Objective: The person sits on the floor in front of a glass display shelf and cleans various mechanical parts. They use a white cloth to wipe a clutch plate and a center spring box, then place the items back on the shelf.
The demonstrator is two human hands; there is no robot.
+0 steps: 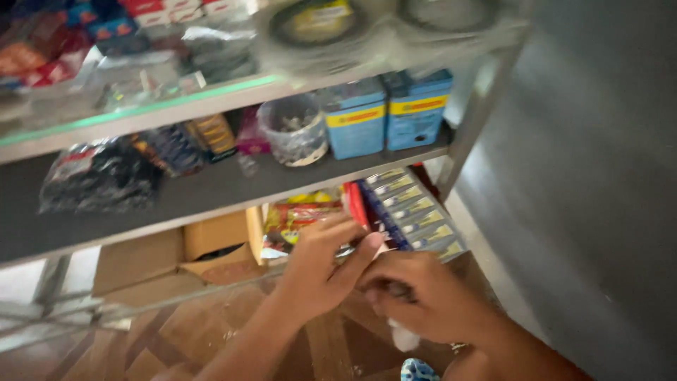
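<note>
Below the grey metal shelf [211, 187], open cardboard box [211, 247] at left, left hand [321, 271] fingers pinched on a small blurred metal part [345, 250], right hand [423, 296] touching it, curled shut around something dark, blue packets [416, 212] just behind.

Two blue boxes [384, 113] with yellow bands stand at upper centre, a brown cardboard box [176, 257] at lower left, red and yellow packets [307, 212] at centre, the shelf [211, 190] grey.
</note>
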